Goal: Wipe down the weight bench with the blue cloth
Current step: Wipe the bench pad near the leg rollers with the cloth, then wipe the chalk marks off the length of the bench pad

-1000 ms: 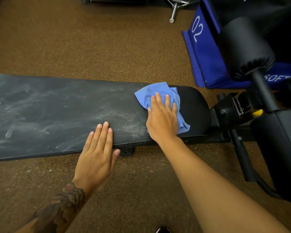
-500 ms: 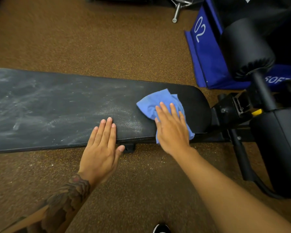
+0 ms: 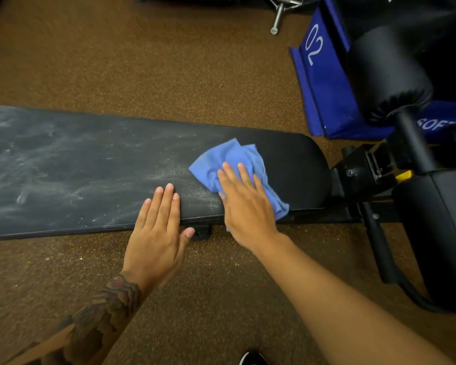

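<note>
Blue cloth [image 3: 238, 167] lies bunched on the black padded bench [image 3: 90, 164], near its rounded right end, pinned under my right hand [image 3: 245, 206]. That hand's fingers [image 3: 228, 175] are extended, slightly spread and pressed flat on the fabric, not pinching it; a tail of cloth hangs over the near edge. Left hand [image 3: 159, 230] rests palm-down just beside it, fingers together on the pad, thumb hooked over the near edge, bracing. Pad to the right of the cloth reads clean and dark; everything to the left shows chalky white smears, heaviest at the far left. Judgement: early in the wipe, most of the surface not yet done. To do the step well: keep the palm flat with even pressure, draw long overlapping passes leftward into the residue, cover both long edges, refold to a fresh face once the cloth loads up. Risk: bunched cloth skipping over streaks.
</note>
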`<move>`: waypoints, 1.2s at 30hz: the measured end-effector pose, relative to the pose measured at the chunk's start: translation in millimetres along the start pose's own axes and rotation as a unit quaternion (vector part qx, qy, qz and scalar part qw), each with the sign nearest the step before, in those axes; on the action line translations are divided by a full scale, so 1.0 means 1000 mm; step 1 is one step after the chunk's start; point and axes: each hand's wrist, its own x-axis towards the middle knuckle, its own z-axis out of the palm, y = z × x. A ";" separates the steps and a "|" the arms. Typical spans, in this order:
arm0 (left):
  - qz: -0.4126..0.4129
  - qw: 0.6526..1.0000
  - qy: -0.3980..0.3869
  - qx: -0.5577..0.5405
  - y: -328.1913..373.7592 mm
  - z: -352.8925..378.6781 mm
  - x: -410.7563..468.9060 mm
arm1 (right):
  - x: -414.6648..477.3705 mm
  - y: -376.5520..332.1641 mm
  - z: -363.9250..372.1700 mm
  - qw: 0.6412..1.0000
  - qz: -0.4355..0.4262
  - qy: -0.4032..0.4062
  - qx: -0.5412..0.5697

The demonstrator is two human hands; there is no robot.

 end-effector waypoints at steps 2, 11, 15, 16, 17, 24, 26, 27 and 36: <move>0.003 1.000 0.000 -0.001 -0.001 -0.001 0.000 | -0.016 0.011 -0.003 1.000 0.012 -0.004 -0.012; 0.006 1.000 0.003 0.001 -0.003 0.002 0.000 | 0.076 0.044 -0.014 0.989 0.133 0.024 -0.064; 0.007 1.000 0.004 0.007 -0.003 0.003 0.002 | 0.111 0.014 -0.010 0.992 0.120 0.012 -0.032; 0.006 1.000 0.002 0.007 -0.003 0.002 0.001 | 0.111 0.003 -0.008 0.994 0.110 0.007 -0.022; 0.005 1.000 0.000 0.007 -0.003 0.002 0.001 | 0.106 -0.007 -0.006 0.995 0.097 0.003 -0.014; 0.015 0.999 -0.036 -0.012 -0.006 -0.005 -0.001 | 0.051 -0.059 0.006 0.991 0.094 -0.052 0.080; 0.009 0.997 -0.027 -0.067 -0.006 -0.014 -0.002 | 0.054 -0.058 -0.006 0.979 0.111 -0.089 0.148; -0.002 0.994 -0.010 -0.107 -0.005 -0.021 -0.001 | 0.055 -0.058 -0.014 0.969 0.119 -0.107 0.188; 0.042 0.990 0.000 -0.136 0.049 -0.053 0.072 | -0.008 -0.013 -0.045 0.911 0.146 0.123 0.366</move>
